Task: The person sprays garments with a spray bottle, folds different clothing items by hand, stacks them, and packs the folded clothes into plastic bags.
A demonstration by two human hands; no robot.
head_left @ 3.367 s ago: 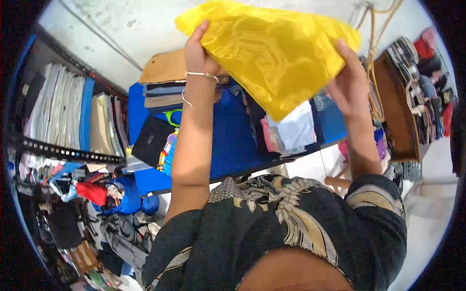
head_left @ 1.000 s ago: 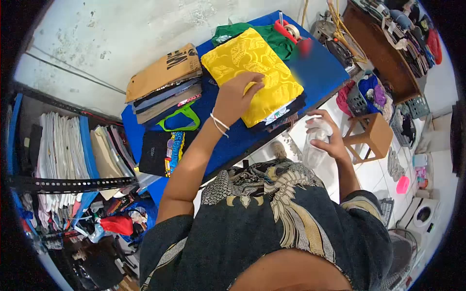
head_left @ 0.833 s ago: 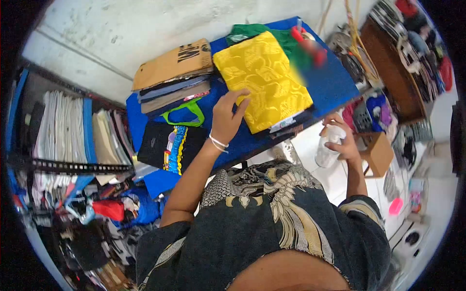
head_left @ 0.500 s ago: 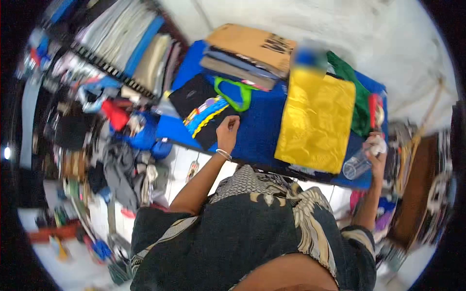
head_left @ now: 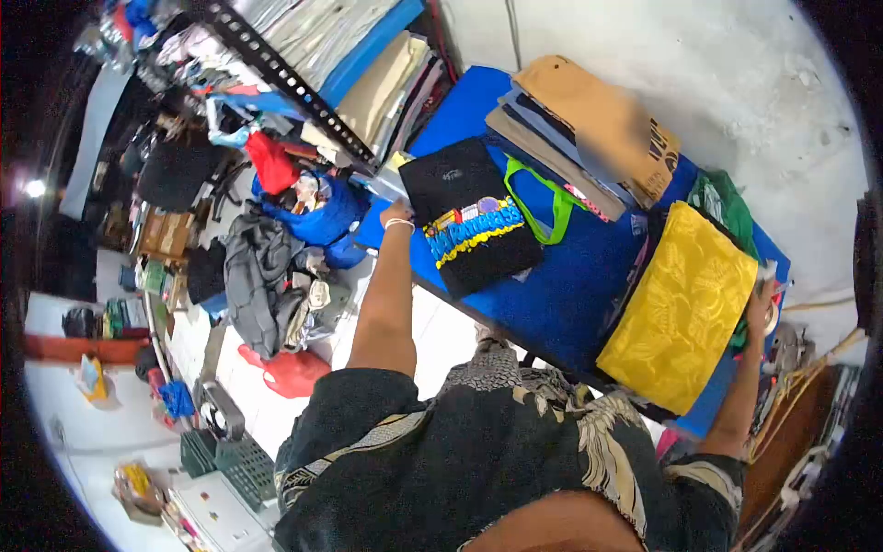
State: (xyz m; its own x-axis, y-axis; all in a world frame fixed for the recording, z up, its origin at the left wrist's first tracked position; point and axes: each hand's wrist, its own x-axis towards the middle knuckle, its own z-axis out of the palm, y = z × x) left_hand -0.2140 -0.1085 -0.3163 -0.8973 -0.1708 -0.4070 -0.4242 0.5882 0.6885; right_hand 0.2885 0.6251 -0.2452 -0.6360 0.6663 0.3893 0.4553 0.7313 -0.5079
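My left hand (head_left: 396, 213) is at the left end of the blue table, by a clear plastic packet (head_left: 386, 186) and the folded black shirt (head_left: 455, 179) with a colourful print. Its fingertips are too small to make out. My right hand (head_left: 760, 311) is at the right edge of the folded yellow cloth (head_left: 685, 308), near something whitish; whether it holds anything is unclear. The yellow cloth lies on a dark folded stack. A bright green strap (head_left: 558, 216) lies between the shirt and a pile of folded clothes (head_left: 552, 152) topped with a brown package (head_left: 575, 97).
Green fabric (head_left: 727, 207) lies behind the yellow cloth. A perforated metal shelf (head_left: 294, 83) holds folded goods at the upper left. Below it are a blue bundle (head_left: 322, 216), grey garments (head_left: 258, 285) and a red bag (head_left: 290, 371) on the floor.
The view has swung left. The yellow cloth, earlier lifted, lies on the stack. My left hand has moved from it to the table's left end. The clear bottle in my right hand is no longer visible.
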